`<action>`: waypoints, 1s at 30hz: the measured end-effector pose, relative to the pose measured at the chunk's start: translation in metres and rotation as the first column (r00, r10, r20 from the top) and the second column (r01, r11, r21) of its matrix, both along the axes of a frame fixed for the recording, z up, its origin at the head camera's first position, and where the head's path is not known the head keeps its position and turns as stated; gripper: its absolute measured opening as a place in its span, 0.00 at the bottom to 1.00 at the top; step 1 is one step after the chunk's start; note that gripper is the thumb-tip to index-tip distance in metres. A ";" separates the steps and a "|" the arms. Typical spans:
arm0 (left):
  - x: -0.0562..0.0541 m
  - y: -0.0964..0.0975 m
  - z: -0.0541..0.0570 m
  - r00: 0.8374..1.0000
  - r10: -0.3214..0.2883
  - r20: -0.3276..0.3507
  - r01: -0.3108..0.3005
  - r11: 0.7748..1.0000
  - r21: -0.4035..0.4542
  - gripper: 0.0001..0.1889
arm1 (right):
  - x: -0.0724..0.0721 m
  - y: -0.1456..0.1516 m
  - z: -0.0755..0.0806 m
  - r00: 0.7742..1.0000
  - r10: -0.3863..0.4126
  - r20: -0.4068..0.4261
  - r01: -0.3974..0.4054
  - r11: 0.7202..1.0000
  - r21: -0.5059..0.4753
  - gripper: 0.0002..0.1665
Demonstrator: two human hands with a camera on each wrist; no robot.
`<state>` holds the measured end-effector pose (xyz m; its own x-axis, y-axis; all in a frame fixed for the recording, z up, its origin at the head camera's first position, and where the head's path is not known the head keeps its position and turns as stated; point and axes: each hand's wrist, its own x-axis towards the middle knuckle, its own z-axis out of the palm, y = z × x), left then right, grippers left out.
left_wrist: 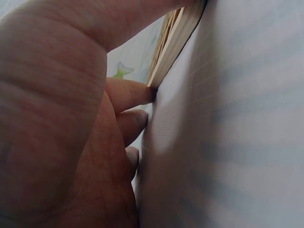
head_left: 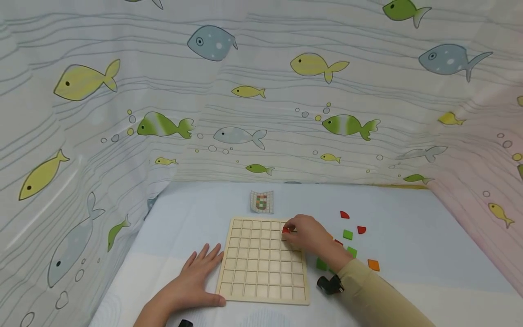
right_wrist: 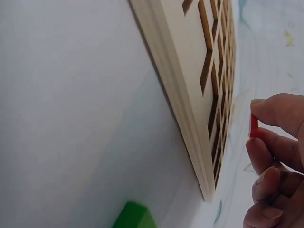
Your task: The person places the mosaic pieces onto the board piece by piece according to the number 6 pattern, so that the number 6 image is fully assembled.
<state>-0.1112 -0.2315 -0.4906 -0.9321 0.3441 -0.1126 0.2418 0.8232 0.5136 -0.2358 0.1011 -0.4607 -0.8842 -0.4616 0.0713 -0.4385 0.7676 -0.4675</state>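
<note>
A square wooden grid board (head_left: 263, 268) lies flat on the table, its cells bare where they show. Over its upper right part, my right hand (head_left: 305, 232) pinches a small red piece (head_left: 285, 230) between thumb and fingers. The right wrist view shows this red piece (right_wrist: 253, 124) edge-on, raised above the board. My left hand (head_left: 195, 280) rests on the cloth at the board's left side, fingers spread, thumb by the lower left corner. In the left wrist view the fingers (left_wrist: 128, 92) reach to the board's edge (left_wrist: 173, 47).
Right of the board lie loose pieces: a red quarter-round (head_left: 344, 214), another red one (head_left: 361, 230), a green square (head_left: 347, 234) and an orange square (head_left: 373, 265), others partly under the right arm. A small pattern card (head_left: 261, 202) lies behind the board. Fish-printed curtains (head_left: 282, 104) surround the table.
</note>
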 end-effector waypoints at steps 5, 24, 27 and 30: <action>0.002 -0.001 -0.001 1.000 -0.016 -0.012 0.016 1.000 0.015 0.64 | -0.005 -0.009 -0.004 0.998 0.039 0.040 -0.039 0.999 -0.004 0.08; 0.001 -0.003 -0.001 0.999 -0.028 -0.031 0.028 0.999 0.028 0.63 | -0.006 -0.031 -0.005 0.989 0.132 0.061 -0.135 0.990 0.051 0.09; 0.001 -0.003 -0.001 0.999 -0.026 -0.029 0.027 0.999 0.033 0.63 | -0.006 -0.031 -0.004 0.987 0.130 0.090 -0.135 0.990 0.052 0.10; 0.001 -0.003 -0.002 0.999 -0.029 -0.035 0.030 0.999 0.037 0.63 | -0.006 -0.030 -0.003 0.984 0.138 0.111 -0.145 0.988 0.052 0.11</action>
